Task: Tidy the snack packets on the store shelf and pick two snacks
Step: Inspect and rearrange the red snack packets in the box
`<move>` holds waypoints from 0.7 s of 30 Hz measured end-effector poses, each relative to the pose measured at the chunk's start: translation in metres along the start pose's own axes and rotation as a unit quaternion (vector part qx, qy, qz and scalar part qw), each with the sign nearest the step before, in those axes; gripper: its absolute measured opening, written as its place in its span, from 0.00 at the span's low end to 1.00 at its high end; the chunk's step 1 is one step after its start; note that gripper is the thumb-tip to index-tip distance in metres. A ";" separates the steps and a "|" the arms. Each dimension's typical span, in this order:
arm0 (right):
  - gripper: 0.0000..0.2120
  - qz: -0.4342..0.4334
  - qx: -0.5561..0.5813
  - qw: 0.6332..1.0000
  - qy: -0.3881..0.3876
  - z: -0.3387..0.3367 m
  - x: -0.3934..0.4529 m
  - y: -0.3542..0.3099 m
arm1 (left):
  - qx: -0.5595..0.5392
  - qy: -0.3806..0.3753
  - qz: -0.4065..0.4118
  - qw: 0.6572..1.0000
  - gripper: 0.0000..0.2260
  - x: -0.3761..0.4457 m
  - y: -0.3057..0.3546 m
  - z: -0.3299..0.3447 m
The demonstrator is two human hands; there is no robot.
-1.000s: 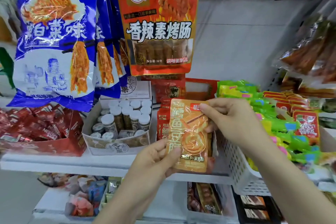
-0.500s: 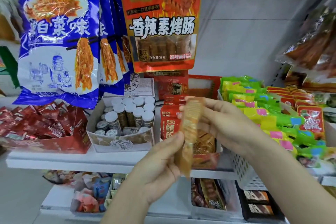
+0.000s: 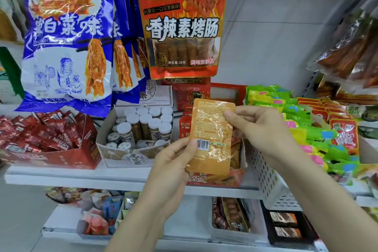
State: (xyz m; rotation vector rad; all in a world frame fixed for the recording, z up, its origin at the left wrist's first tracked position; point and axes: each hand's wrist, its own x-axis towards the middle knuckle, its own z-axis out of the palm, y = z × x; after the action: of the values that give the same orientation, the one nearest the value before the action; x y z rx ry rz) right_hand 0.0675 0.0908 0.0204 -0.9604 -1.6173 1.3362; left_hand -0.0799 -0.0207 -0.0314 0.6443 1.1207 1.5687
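Observation:
A small orange snack packet (image 3: pixel 211 137) is held upright in front of the shelf, its back with a barcode facing me. My left hand (image 3: pixel 173 161) pinches its lower left edge with the thumb beside the barcode. My right hand (image 3: pixel 259 127) pinches its upper right corner. Behind the packet, more red and orange packets (image 3: pixel 185 127) stand in an open display box (image 3: pixel 216 180) on the shelf; most of that box is hidden by the packet.
A white perforated basket (image 3: pixel 266 178) of green and yellow packets (image 3: pixel 290 112) stands to the right. Left are a box of small white-capped jars (image 3: pixel 143 127) and a red Nescafe box (image 3: pixel 47 141). Blue bags (image 3: pixel 67 37) and an orange bag (image 3: pixel 182 24) hang above. A lower shelf (image 3: pixel 143 221) holds more snacks.
The packet has been turned over: its printed front faced me, then it was edge-on, and now its back with the barcode faces me. Both hands stay on it.

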 end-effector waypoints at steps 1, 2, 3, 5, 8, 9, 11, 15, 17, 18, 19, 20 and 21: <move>0.04 0.007 0.016 1.000 -0.012 0.000 0.000 0.000 | -0.030 -0.020 -0.007 0.999 0.12 0.000 0.001 0.000; 0.05 0.014 0.045 0.998 -0.031 0.000 0.000 0.001 | -0.077 -0.049 -0.028 0.995 0.15 0.001 0.001 -0.001; 0.08 0.020 0.081 0.995 -0.054 0.000 0.000 0.001 | -0.128 -0.071 -0.057 0.988 0.19 0.001 0.002 -0.001; 0.11 0.022 0.147 0.984 -0.100 0.002 0.000 0.000 | -0.183 -0.114 -0.119 0.969 0.23 0.000 0.000 0.001; 0.09 0.011 0.166 0.978 -0.126 0.007 -0.001 -0.001 | -0.221 -0.183 -0.153 0.946 0.21 0.001 -0.005 0.005; 0.08 0.016 0.153 0.982 -0.113 0.008 0.000 -0.002 | -0.223 -0.174 -0.147 0.948 0.21 0.003 -0.006 0.006; 0.11 0.046 0.127 0.987 -0.083 0.005 0.002 -0.003 | -0.159 -0.098 -0.105 0.977 0.19 0.010 -0.007 0.006; 0.21 0.061 0.106 0.985 -0.122 -0.007 0.004 -0.013 | -0.051 0.048 0.017 0.997 0.17 0.019 -0.008 0.002; 0.12 -0.009 0.001 0.994 -0.109 -0.009 0.002 -0.012 | 0.014 0.072 0.056 0.996 0.13 0.018 -0.008 0.001; 0.05 -0.054 -0.068 0.993 -0.076 -0.010 0.002 -0.012 | 0.053 0.074 0.078 0.993 0.10 0.018 -0.009 0.000; 0.02 -0.092 -0.136 0.986 -0.042 -0.011 0.002 -0.012 | 0.097 0.077 0.102 0.987 0.06 0.018 -0.008 0.000; 0.05 -0.122 -0.201 0.972 -0.016 -0.013 0.002 -0.012 | 0.150 0.081 0.129 0.977 0.06 0.019 -0.009 -0.001; 0.07 -0.146 -0.261 0.954 0.000 -0.014 0.003 -0.010 | 0.199 0.090 0.148 0.964 0.10 0.021 -0.008 -0.003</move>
State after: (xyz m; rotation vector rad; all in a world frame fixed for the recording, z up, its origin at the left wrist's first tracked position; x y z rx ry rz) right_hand 0.0788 0.0972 0.0325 -0.9652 -2.0709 0.7182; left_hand -0.0849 -0.0020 -0.0424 0.9893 1.5555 1.6911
